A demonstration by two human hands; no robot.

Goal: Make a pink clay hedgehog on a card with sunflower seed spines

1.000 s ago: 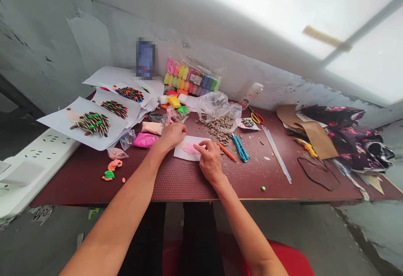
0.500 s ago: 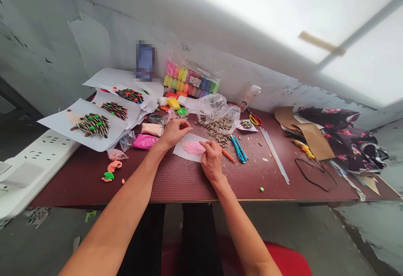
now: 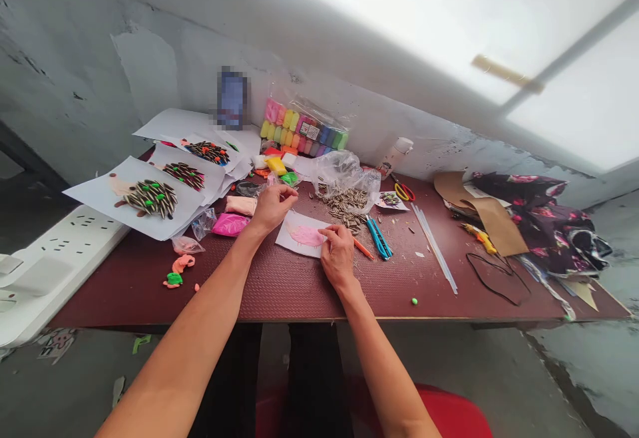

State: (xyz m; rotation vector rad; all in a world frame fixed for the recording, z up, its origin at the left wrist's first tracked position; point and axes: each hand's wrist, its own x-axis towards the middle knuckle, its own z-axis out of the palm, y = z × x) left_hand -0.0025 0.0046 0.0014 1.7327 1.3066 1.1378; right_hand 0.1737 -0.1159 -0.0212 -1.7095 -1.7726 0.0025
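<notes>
A small white sheet of paper (image 3: 287,243) with a flat pink hedgehog-like shape (image 3: 305,235) lies on the table in front of me. My left hand (image 3: 273,208) is raised just above the sheet's left corner, thumb and fingertips pinched together; whatever they hold is too small to see. At the right edge of the paper, my right hand (image 3: 338,250) has its fingers curled on it, thumb and forefinger by the pink shape. Just behind the sheet spreads a pile of striped sunflower seeds (image 3: 349,200), spilling from a clear plastic bag (image 3: 342,165).
An orange pencil (image 3: 363,249), a blue cutter (image 3: 379,237) and scissors (image 3: 404,192) lie to the right, near clear glue sticks (image 3: 435,248). Bags of pink clay (image 3: 229,224) and sheets with seed hedgehogs (image 3: 150,198) are on the left, beside a power strip (image 3: 60,258).
My left hand has drawn slightly left and its fingers have closed further together. The right hand stays at the paper's edge. The view has shifted a little.
</notes>
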